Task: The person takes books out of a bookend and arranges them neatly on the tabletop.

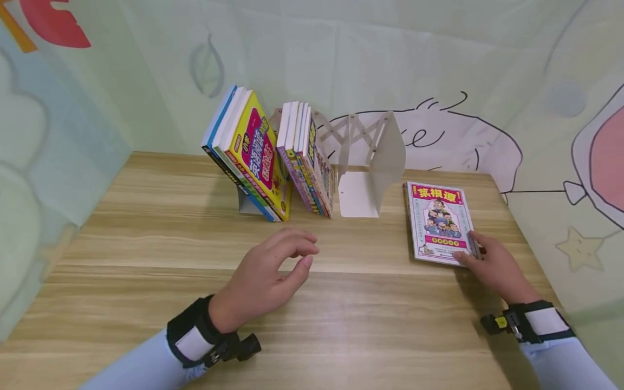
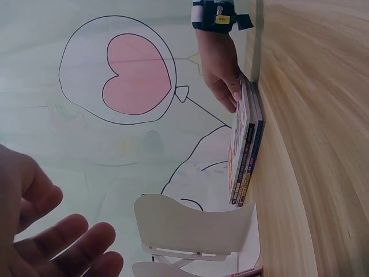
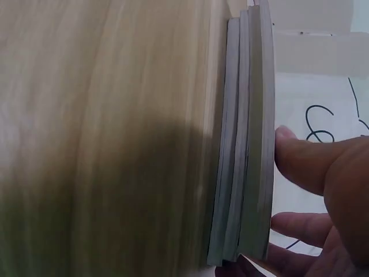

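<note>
Stack of cartoon-covered paperbacks (image 1: 439, 219) lies flat, right of the white folding bookend (image 1: 390, 157). Right hand (image 1: 499, 271) grips the stack's near right corner. Left hand (image 1: 265, 273), fingers loosely bent, grasping nothing, hovers before the bookend's left part.

The flat book (image 1: 441, 223) at the right bears the title 菜根谭, in yellow characters on pink at the top of its cover; a smaller line on pink lower down is too fine to read; the yellow book (image 1: 263, 154) at the left shows 小学 above 英语阅读, with further large characters beside them unclear; the spines (image 1: 306, 181) of the slimmer books carry print too small to read; so does the yellow tag (image 2: 222, 19) on the right wristband (image 2: 202, 17).
</note>
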Demonstrator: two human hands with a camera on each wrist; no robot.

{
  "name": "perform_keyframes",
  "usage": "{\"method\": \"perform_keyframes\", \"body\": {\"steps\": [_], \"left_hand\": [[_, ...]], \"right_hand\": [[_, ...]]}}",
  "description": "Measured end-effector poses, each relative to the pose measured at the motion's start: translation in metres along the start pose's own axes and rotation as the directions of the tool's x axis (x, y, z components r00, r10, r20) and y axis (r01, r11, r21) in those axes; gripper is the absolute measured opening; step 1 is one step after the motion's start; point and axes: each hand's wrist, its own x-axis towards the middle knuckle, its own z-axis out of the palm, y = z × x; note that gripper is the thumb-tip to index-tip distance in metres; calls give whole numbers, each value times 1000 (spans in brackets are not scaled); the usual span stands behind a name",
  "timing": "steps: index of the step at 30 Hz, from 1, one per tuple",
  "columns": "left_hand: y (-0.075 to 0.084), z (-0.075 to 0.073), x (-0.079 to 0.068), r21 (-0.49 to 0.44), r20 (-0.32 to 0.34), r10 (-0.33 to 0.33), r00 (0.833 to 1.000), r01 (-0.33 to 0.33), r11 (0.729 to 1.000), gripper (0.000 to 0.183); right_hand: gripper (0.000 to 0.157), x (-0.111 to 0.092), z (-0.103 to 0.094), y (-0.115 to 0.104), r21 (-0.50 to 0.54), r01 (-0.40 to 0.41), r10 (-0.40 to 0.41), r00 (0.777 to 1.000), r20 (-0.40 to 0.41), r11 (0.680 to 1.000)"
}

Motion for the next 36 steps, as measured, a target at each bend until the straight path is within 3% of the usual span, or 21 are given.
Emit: {"method": "perform_keyframes", "body": {"steps": [9,13,16,19,21,28,36], "left_hand": [[-1,1,-2,19,41,-51,998,50,999,15],[-1,1,-1,40,40,-50,998,48,998,22],[-2,1,-1,48,41,-48,998,46,998,27],[-4,2,0,59,48,-55,997,52,997,30],[-4,1,0,71,59,-76,995,72,995,31],[-7,0,0,103,92,-135,987,126,987,37],[-10,0,0,106,125,-186,975,173,979,43]], "right_hand": [[93,-1,-1,-2,26,-8,8,1000,1,1000],[84,-4,3,-6,22,43,-40,993,-108,999],[70,-7,7,-14,19,145,-137,967,-215,989],[60,-13,10,-30,26,256,-241,937,-254,966],[57,-18,12,-40,33,320,-301,918,-257,947],[60,-34,27,-75,55,433,-416,889,-189,900],[64,-53,38,-119,63,590,-574,801,-173,805]]}}
